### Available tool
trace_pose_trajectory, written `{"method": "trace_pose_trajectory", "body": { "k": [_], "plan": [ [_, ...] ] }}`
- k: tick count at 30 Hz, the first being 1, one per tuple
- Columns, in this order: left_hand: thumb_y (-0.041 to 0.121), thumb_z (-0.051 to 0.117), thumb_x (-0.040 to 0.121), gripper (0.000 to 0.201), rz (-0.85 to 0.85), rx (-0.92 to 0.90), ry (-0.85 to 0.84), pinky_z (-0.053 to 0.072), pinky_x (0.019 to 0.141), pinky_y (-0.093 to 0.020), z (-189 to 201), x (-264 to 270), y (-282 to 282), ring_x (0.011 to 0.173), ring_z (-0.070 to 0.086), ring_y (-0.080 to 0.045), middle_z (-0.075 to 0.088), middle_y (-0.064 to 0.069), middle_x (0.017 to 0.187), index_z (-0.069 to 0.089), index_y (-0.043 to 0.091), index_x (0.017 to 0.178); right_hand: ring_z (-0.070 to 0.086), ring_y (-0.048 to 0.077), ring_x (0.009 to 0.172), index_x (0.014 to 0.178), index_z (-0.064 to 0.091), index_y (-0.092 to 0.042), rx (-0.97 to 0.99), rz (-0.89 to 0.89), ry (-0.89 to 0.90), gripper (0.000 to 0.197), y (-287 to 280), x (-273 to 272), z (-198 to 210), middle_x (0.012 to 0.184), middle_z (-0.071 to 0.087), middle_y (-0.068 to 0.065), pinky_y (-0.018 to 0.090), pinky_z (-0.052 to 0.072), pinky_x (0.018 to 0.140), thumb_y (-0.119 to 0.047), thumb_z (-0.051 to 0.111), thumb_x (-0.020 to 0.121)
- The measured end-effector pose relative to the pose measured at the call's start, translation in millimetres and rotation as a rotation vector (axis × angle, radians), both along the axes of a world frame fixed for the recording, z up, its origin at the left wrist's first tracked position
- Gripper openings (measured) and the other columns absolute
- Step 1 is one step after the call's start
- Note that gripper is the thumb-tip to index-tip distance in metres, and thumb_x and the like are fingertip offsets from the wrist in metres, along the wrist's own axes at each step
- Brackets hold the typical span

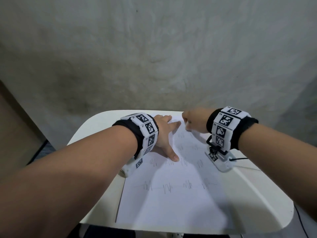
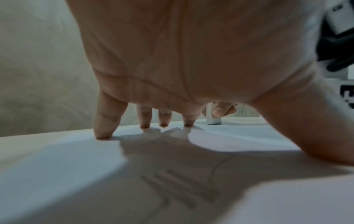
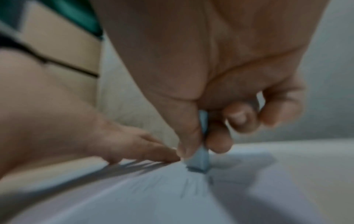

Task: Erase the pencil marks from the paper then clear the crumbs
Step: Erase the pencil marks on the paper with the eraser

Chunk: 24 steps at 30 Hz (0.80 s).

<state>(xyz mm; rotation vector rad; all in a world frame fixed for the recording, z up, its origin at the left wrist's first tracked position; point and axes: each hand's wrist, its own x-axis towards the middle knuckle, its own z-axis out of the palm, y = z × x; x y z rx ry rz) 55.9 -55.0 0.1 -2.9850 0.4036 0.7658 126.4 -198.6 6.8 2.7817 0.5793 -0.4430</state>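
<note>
A white sheet of paper (image 1: 171, 200) with rows of zigzag pencil marks (image 1: 168, 187) lies on a small white table (image 1: 257, 194). My left hand (image 1: 164, 134) lies spread flat on the sheet's far left part, fingertips (image 2: 103, 133) pressing down. My right hand (image 1: 193, 120) is at the far end of the sheet and pinches a small pale blue eraser (image 3: 199, 160) between thumb and fingers. The eraser's end touches the paper beside faint pencil strokes (image 3: 189, 189). The right wrist view is blurred. I make out no crumbs.
The table ends in rounded edges on all sides, with a grey concrete wall (image 1: 154, 57) close behind it. A brown board (image 1: 15, 134) stands at the left. A thin black cable (image 1: 240, 158) runs off the table at the right.
</note>
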Motion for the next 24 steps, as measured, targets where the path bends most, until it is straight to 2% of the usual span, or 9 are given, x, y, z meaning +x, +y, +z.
{"method": "trace_pose_trajectory", "body": {
  "k": [2,5,7,10,12,14,18,21,24],
  "plan": [
    [0.072,0.072,0.064,0.127,0.004,-0.010,0.006,0.016,0.118,-0.049,0,0,0,0.150,-0.002,-0.021,-0.009,0.002,0.163,-0.008,0.035,0.154,0.056,0.025,0.086,0.091,0.051,-0.016,0.020,-0.052,0.008,0.009,-5,2,2,0.090,0.060,0.003,0.030,0.043,0.075,-0.023,0.056,0.089],
    [0.073,0.072,0.063,0.127,0.006,-0.008,0.005,0.014,0.118,-0.048,-1,0,0,0.150,-0.003,-0.021,-0.010,0.003,0.163,-0.009,0.035,0.154,0.058,0.026,0.089,0.103,0.058,-0.011,-0.032,-0.058,-0.016,0.016,-5,3,5,0.104,0.065,0.008,0.030,0.044,0.076,-0.023,0.055,0.092],
    [0.073,0.072,0.063,0.128,0.005,-0.004,0.001,0.014,0.117,-0.049,-1,1,0,0.150,-0.003,-0.021,-0.011,0.002,0.163,-0.008,0.035,0.154,0.055,0.025,0.088,0.102,0.056,-0.012,-0.056,-0.011,0.000,0.013,-2,1,2,0.100,0.062,0.006,0.029,0.042,0.074,-0.021,0.053,0.092],
    [0.072,0.073,0.064,0.127,0.011,-0.023,0.006,0.012,0.118,-0.048,-1,1,0,0.150,-0.006,-0.020,-0.011,0.003,0.163,-0.009,0.035,0.154,0.053,0.024,0.084,0.093,0.054,-0.013,-0.040,-0.052,-0.007,0.010,-7,1,7,0.094,0.060,0.005,0.028,0.040,0.074,-0.021,0.056,0.089],
    [0.072,0.073,0.064,0.127,0.010,-0.027,0.002,0.012,0.118,-0.046,-1,0,1,0.150,-0.006,-0.019,-0.011,0.003,0.163,-0.010,0.035,0.154,0.059,0.026,0.091,0.103,0.060,-0.010,-0.072,-0.044,-0.028,0.019,-8,3,9,0.104,0.066,0.008,0.029,0.042,0.075,-0.023,0.058,0.090],
    [0.073,0.072,0.064,0.127,0.002,-0.016,-0.001,0.015,0.118,-0.046,-1,0,0,0.150,-0.003,-0.019,-0.009,0.002,0.163,-0.009,0.034,0.154,0.060,0.027,0.096,0.112,0.059,-0.009,-0.097,-0.008,-0.001,0.025,-2,1,6,0.111,0.065,0.007,0.029,0.041,0.075,-0.022,0.056,0.092],
    [0.072,0.073,0.064,0.127,0.010,-0.024,0.006,0.014,0.118,-0.047,0,0,1,0.150,-0.005,-0.019,-0.010,0.003,0.163,-0.009,0.035,0.154,0.052,0.024,0.084,0.098,0.055,-0.012,-0.093,-0.024,-0.011,0.011,2,5,8,0.098,0.061,0.007,0.025,0.039,0.065,-0.020,0.055,0.091],
    [0.073,0.072,0.065,0.127,-0.003,-0.016,0.001,0.017,0.117,-0.046,-1,0,1,0.150,-0.001,-0.020,-0.007,0.002,0.163,-0.008,0.033,0.155,0.059,0.028,0.095,0.115,0.059,-0.007,-0.110,0.015,-0.023,0.025,9,7,6,0.113,0.065,0.010,0.028,0.042,0.073,-0.019,0.054,0.093],
    [0.075,0.071,0.063,0.129,-0.004,-0.010,0.009,0.016,0.119,-0.048,-2,1,1,0.150,-0.002,-0.022,-0.009,0.002,0.163,-0.009,0.033,0.154,0.057,0.026,0.093,0.116,0.059,-0.007,-0.104,0.019,0.006,0.027,16,8,4,0.117,0.065,0.008,0.028,0.041,0.074,-0.020,0.055,0.093]
  ]
}}
